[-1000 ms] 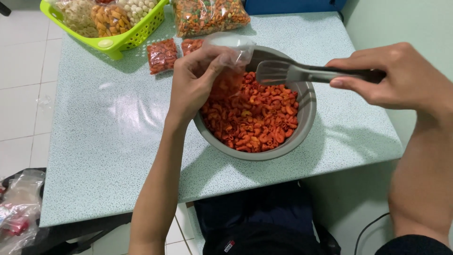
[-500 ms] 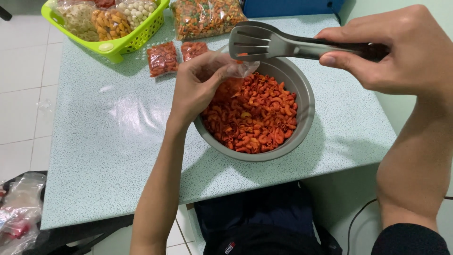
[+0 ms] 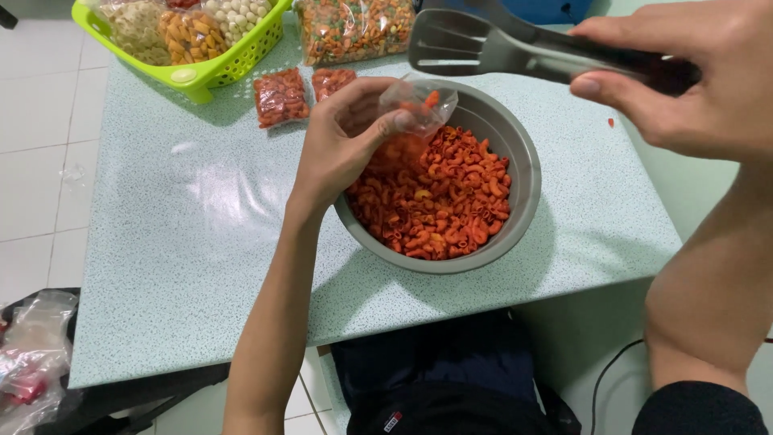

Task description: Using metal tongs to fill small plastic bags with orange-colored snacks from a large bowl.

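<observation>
Left hand (image 3: 342,141) grips a small clear plastic bag (image 3: 415,109), fingers closed around its neck, holding it tilted over the near-left rim of the metal bowl (image 3: 523,173). Orange snack curls already sit inside the bag. Right hand (image 3: 692,76) is up high on the right, fingers clamped on the dark handle of the metal tongs (image 3: 483,44), whose slotted heads hang above the bowl's far edge, just beyond the bag's mouth. Whether the tongs carry anything, I can't tell. Down below, the bowl rests on the speckled pale-green table (image 3: 185,266), heaped with orange curled snacks (image 3: 439,205). Further back, two small filled packets (image 3: 282,97) lie flat just past the left hand. Beyond them, a large bag of mixed snacks (image 3: 354,28) sits at the far edge, and a lime-green basket (image 3: 201,72) of packed snacks stands at the far left corner.
</observation>
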